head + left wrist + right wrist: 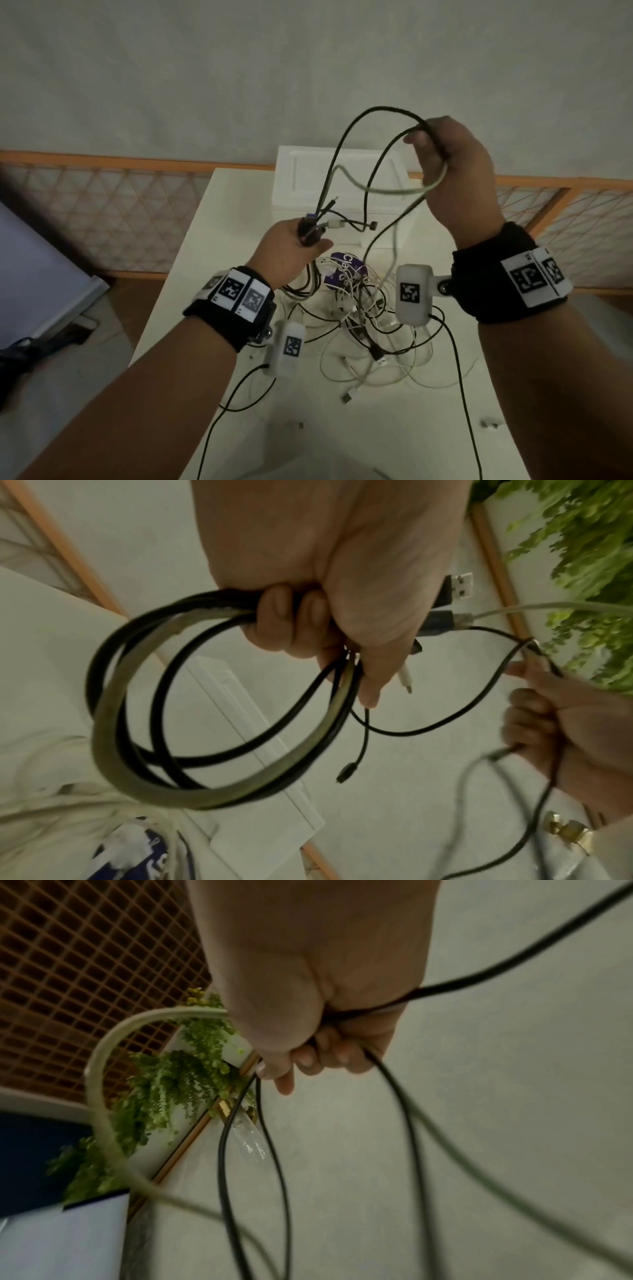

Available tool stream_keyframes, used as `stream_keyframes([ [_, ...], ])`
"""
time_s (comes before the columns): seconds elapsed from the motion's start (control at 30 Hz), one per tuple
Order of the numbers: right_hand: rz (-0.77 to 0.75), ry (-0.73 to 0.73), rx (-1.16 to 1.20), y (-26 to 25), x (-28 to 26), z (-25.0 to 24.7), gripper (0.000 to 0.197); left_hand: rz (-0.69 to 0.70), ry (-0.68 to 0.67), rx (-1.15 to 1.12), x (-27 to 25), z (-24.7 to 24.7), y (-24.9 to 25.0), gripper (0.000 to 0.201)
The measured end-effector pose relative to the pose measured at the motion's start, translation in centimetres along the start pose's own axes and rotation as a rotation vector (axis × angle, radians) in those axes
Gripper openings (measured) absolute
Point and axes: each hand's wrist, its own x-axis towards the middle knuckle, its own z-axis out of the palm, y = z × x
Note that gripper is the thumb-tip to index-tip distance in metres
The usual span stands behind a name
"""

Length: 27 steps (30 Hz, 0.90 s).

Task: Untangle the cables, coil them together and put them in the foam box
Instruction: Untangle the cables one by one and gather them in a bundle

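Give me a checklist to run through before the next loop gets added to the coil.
1. Left hand has a firm grip on the coil: ok.
2. Right hand holds the black cable and the pale cable: ok.
3. Held cables are free of the pile on the table: not ok, they trail down into it.
4. Foam box open: ok.
5. Plugs gathered at left hand: ok.
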Motion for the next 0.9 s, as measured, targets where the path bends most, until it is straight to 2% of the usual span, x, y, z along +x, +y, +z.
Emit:
stream_keyframes([
  [0.1,-0.060,0.052,-0.238,0.1,0.6,-3.1,0.027,-0.036,0.036,-0.007,0.1,-0.1,-1.2,0.043],
  [0.2,-0.228,0.131,-0.509,0.9,1.2,-7.0,0.028,-0.076,0.088,-0.059,0.2,-0.8,-2.0,0.042],
  [0.27,-0.173,0.149,-0.605,2.6,1.6,-9.0,0.034,-0.072,0.085,-0.186,0.1,-1.2,-2.3,0.042],
  [0.33,0.022,0.123,-0.686,6.7,1.5,-10.9,0.041,-0.095,0.083,-0.366,-0.4,-1.3,-2.7,0.036],
  [0.37,0.159,0.026,-0.789,9.9,1.3,-12.0,0.042,-0.137,0.083,-0.487,-0.8,-1.2,-2.9,0.030],
  [0.43,0.501,-0.347,-0.997,17.0,-0.3,-13.7,0.053,-0.224,0.099,-0.700,-1.5,-0.9,-3.5,0.021],
  [0.47,0.600,-0.522,-1.069,18.4,-0.9,-13.4,0.062,-0.252,0.115,-0.760,-1.7,-0.6,-3.8,0.022],
  [0.5,0.682,-0.650,-1.076,17.8,-1.6,-12.5,0.077,-0.267,0.122,-0.799,-1.9,-0.2,-4.0,0.024],
  [0.53,0.691,-0.749,-1.038,15.6,-2.4,-11.0,0.093,-0.270,0.122,-0.827,-2.1,0.3,-4.0,0.027],
  [0.57,0.621,-0.805,-0.933,13.3,-3.0,-9.0,0.106,-0.267,0.102,-0.855,-2.2,0.9,-3.8,0.029],
  [0.6,0.520,-0.832,-0.760,10.9,-3.6,-6.7,0.111,-0.266,0.076,-0.895,-2.4,1.7,-3.3,0.030],
  [0.67,0.310,-0.908,-0.397,5.7,-5.0,-1.3,0.107,-0.292,0.041,-0.992,-2.8,3.1,-1.8,0.037],
  [0.73,0.218,-1.027,-0.078,2.4,-7.0,4.0,0.093,-0.324,0.055,-1.038,-3.1,4.3,-0.5,0.050],
  [0.8,0.236,-1.033,0.174,1.8,-8.7,7.2,0.061,-0.328,0.086,-1.086,-3.3,4.6,0.1,0.054],
  [0.87,0.252,-1.029,0.230,2.4,-9.4,8.1,0.031,-0.286,0.116,-1.265,-3.4,4.0,-0.3,0.052],
  [0.9,0.177,-1.070,0.142,3.2,-9.4,7.9,0.018,-0.261,0.146,-1.342,-3.6,3.5,-0.9,0.049],
])
